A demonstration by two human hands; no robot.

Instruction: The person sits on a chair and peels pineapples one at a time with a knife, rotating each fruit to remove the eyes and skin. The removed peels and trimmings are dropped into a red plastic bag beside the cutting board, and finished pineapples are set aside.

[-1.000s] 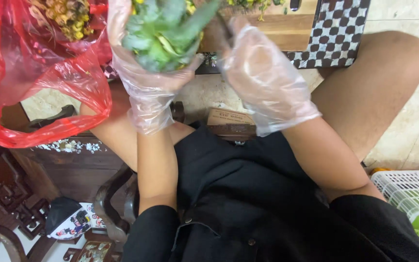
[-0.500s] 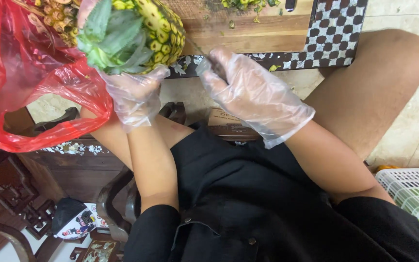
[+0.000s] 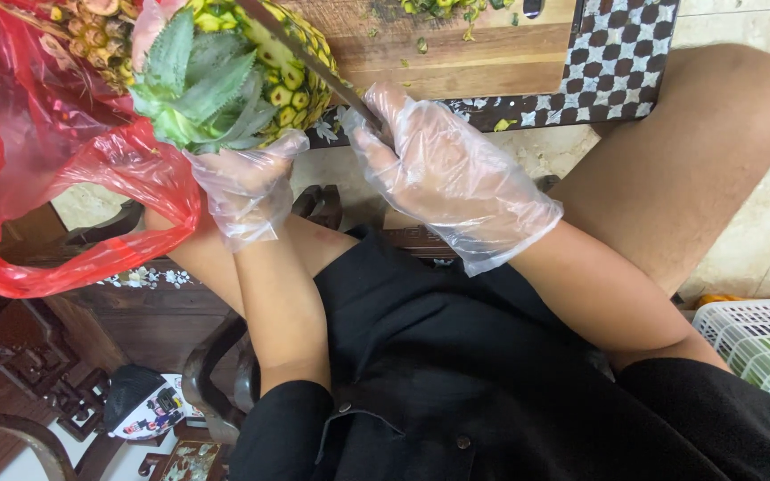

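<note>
The left hand (image 3: 244, 189), in a clear plastic glove, is closed around the pineapple (image 3: 256, 71) just under its green crown, holding it tilted over the red plastic bag (image 3: 42, 178). Just beside it, the gloved right hand (image 3: 443, 174) is wrapped tight on a knife (image 3: 309, 61), its blade lying across the fruit's peeled yellow side, with the wooden cutting board (image 3: 456, 49) beyond both fists.

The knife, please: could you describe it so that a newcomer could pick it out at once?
Start at the wooden cutting board along the top. Just below its near edge, the gloved right hand grips a handle. The knife is the long, thin blade slanting from there across the pineapple.
</note>
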